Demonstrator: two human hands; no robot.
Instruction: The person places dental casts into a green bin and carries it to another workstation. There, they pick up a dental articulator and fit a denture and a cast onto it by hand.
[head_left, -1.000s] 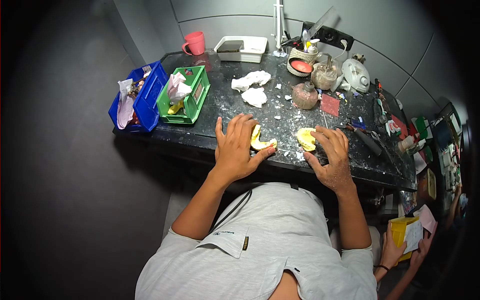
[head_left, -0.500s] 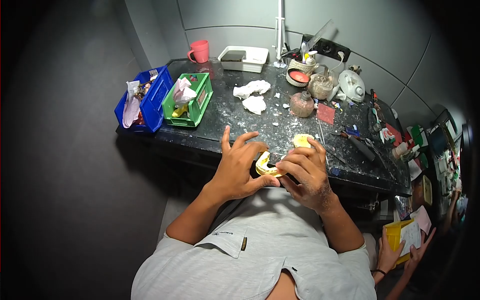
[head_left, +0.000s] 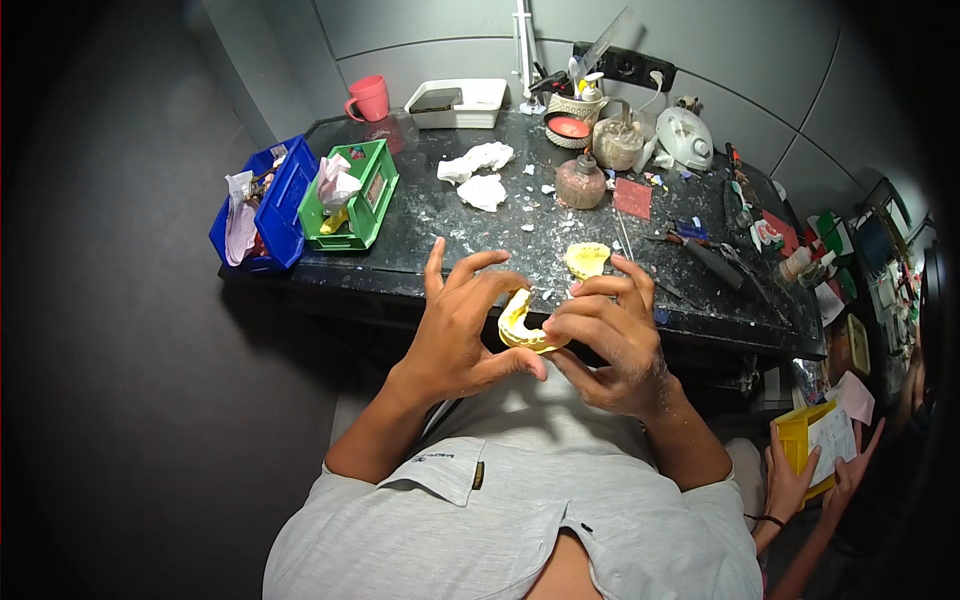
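Left hand [head_left: 455,325] and right hand [head_left: 612,345] grasp the horseshoe-shaped yellow cast [head_left: 520,326] above the near edge of the bench [head_left: 420,225]; left fingertip contact is partly hidden. The second yellow cast [head_left: 587,260] lies on the bench, beyond the right hand's fingers.

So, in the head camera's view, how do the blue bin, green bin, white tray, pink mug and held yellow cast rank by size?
Largest to smallest:
1. Blue bin
2. Green bin
3. White tray
Unranked: pink mug and held yellow cast look similar; the cast is nearer the camera.
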